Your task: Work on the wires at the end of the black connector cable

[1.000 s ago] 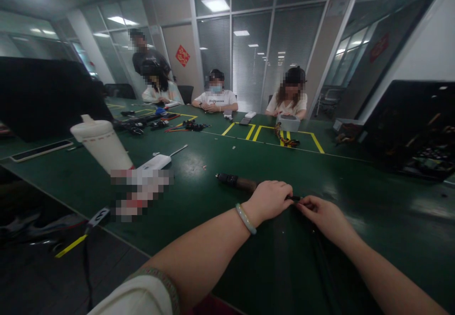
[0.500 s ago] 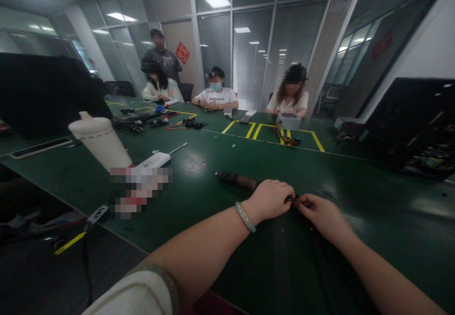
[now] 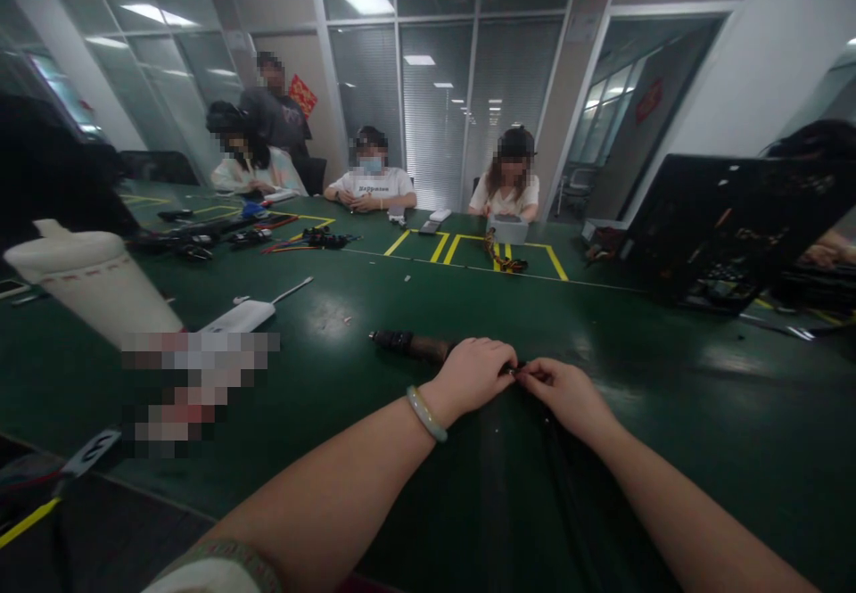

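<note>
An electric screwdriver (image 3: 426, 349) with a dark grip and black nose lies on the green table (image 3: 321, 486), its tip pointing left. My left hand (image 3: 473, 377), with a pale bangle at the wrist, is closed over the tool's rear end and hides it. Just to the right, my right hand (image 3: 560, 394) pinches the end of a black cable (image 3: 554, 450) that trails toward the front edge. A small shiny bit shows between the fingertips of both hands; its exact shape is too small to tell.
A white lidded cup (image 3: 94, 281) and a white power strip or adapter (image 3: 244, 315) stand at left. Cables (image 3: 321, 238) lie farther back. A grey box with wires (image 3: 508, 229) is across the table. A black panel (image 3: 702, 227) stands right. Several people (image 3: 371, 185) sit opposite.
The view has turned to the right, so everything sits farther left in it. Both hands keep the same hold at the screwdriver's rear end.
</note>
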{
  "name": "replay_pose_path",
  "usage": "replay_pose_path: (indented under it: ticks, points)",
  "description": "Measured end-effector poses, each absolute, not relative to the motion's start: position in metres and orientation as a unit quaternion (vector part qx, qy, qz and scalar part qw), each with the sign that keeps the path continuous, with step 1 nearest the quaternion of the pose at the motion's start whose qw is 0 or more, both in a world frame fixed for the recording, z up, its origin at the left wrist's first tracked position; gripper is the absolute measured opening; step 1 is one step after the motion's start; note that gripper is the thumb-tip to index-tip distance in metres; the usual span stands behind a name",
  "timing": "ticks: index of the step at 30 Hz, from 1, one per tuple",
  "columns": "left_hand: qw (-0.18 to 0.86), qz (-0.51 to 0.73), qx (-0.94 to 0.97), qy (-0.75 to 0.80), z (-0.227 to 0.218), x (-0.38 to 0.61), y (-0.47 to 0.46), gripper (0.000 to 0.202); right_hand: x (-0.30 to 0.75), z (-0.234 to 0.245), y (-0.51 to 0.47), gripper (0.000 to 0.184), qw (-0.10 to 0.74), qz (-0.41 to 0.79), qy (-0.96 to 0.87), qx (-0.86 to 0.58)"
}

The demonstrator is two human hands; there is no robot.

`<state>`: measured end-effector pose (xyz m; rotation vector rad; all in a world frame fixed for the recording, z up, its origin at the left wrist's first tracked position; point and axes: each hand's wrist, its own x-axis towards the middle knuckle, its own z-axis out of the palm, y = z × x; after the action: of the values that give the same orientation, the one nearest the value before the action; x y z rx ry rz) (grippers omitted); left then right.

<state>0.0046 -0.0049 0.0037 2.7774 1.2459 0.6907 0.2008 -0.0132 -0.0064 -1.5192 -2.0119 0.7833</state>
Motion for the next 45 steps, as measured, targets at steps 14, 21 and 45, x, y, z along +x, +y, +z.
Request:
replay_pose_path:
  ticks: [14,21,45]
  points:
    - [0.02,0.228,0.887,0.402,0.006,0.004,-0.009,0.022,0.201,-0.01,-0.013,0.023,0.252,0.282,-0.734,-0.565]
    - [0.028,0.238,0.89,0.388,0.004,0.003,-0.006,0.011,0.202,-0.012,-0.013,0.023,0.261,0.275,-0.73,-0.569]
    - [-0.102,0.305,0.74,0.591,0.049,-0.068,-0.021,0.05,0.18,0.003,-0.029,0.036,0.218,0.202,-0.672,-0.679]
